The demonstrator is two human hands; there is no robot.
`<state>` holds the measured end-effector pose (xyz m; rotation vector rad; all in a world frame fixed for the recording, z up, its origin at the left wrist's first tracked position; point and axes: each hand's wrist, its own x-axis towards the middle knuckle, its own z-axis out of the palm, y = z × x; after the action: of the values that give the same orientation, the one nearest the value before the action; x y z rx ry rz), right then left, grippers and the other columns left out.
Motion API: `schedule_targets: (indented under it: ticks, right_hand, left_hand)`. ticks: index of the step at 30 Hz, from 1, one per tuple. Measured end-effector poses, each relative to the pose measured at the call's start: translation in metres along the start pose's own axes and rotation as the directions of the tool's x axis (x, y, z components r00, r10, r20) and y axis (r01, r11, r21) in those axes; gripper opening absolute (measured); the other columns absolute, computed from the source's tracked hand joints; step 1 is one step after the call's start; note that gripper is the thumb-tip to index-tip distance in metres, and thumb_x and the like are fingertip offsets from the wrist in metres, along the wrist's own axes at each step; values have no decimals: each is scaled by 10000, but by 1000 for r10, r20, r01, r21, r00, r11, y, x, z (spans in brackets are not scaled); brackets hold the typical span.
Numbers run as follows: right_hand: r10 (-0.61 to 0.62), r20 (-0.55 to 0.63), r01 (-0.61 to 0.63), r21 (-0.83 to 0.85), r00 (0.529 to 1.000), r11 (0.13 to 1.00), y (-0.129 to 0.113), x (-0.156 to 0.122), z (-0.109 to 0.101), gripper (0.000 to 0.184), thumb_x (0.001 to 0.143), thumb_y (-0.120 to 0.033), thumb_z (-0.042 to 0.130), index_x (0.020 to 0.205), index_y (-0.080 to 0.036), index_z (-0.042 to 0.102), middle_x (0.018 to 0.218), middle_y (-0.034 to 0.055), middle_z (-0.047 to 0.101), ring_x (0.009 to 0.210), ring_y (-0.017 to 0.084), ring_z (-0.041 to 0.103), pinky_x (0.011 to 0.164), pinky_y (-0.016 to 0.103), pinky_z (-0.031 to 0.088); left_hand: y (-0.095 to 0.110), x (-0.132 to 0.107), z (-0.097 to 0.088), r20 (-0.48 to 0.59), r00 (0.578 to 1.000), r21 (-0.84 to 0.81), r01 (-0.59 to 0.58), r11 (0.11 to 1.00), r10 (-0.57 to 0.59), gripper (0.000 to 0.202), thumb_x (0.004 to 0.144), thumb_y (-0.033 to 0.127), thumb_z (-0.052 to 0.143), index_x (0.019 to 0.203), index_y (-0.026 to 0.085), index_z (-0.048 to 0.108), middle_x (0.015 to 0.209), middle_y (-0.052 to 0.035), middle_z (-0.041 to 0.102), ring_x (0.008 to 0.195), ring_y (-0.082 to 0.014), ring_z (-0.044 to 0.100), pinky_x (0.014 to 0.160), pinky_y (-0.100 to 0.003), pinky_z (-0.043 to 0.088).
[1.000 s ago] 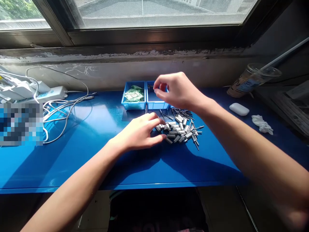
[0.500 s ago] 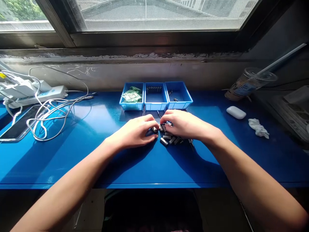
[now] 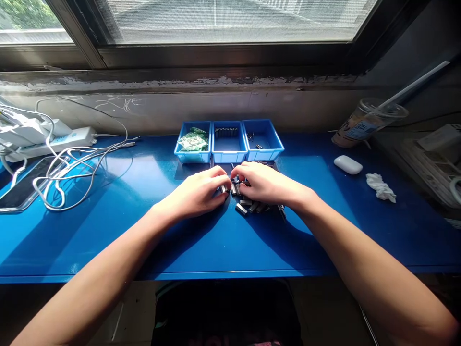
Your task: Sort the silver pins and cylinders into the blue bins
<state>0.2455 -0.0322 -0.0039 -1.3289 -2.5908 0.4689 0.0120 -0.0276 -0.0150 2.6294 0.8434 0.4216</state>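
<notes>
A heap of small grey metal blocks and dark pins (image 3: 249, 206) lies on the blue table (image 3: 144, 230), in front of three small blue trays. My left hand (image 3: 200, 193) rests at the heap's left edge, fingers curled, its tips pinching a small grey block (image 3: 224, 189). My right hand (image 3: 264, 183) lies over the heap with bent fingers, tips close to the left hand's; what they grip is hidden. The left tray (image 3: 192, 142) holds green packets, the middle tray (image 3: 228, 144) a row of dark parts, the right tray (image 3: 262, 140) a few pins.
A white power strip (image 3: 54, 137) with tangled white cables and a phone (image 3: 21, 190) lie at the left. At the right sit a plastic cup with straw (image 3: 363, 122), a white earbud case (image 3: 347, 165) and a crumpled tissue (image 3: 381, 186). The window wall rises behind the trays.
My right hand came down from above the middle tray onto the heap, meeting the left hand. The left hand stayed at the heap's left edge. The view shifted slightly.
</notes>
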Motion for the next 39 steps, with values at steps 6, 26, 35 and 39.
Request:
schedule_targets:
  ticks: [6, 26, 35, 39]
  right_hand:
    - [27, 6, -27, 5, 1000, 1000, -4, 1, 1, 259, 917, -156, 550, 1132, -186, 692, 1079, 108, 746, 1015, 277, 678, 829, 346, 489]
    - [-199, -332, 223, 37, 922, 974, -3, 2, 0, 239, 852, -52, 608, 1060, -157, 660, 953, 65, 681, 846, 190, 607, 764, 288, 453]
    - [-236, -406, 270, 26, 883, 963, -2, 3, 2, 163, 961, -135, 608, 1037, -162, 749, 988, 87, 695, 859, 196, 650, 771, 309, 506]
    - [-255, -394, 287, 24, 883, 957, -1, 1, 3, 220, 1017, -175, 575, 1135, -157, 760, 1059, 111, 697, 915, 212, 671, 810, 329, 521]
  left_hand:
    - [-1, 0, 1, -9, 1000, 5, -12, 1000, 12, 147, 984, 212, 587, 1111, 202, 662, 1174, -69, 627, 946, -200, 653, 806, -300, 530]
    - [-3, -1, -1, -21, 1000, -9, -11, 1000, 10, 140, 984, 217, 585, 1100, 196, 659, 1142, -75, 643, 972, -224, 661, 834, -339, 541]
    - [-2, -1, 0, -43, 999, 29, 24, 999, -23, 275, 969, 277, 635, 1238, 220, 623, 1303, -95, 628, 1095, -262, 673, 922, -390, 577]
    - [-1, 0, -2, -12, 999, 55, 39, 998, -39, 227, 981, 274, 625, 1188, 185, 648, 1179, -93, 671, 1052, -268, 677, 863, -374, 575]
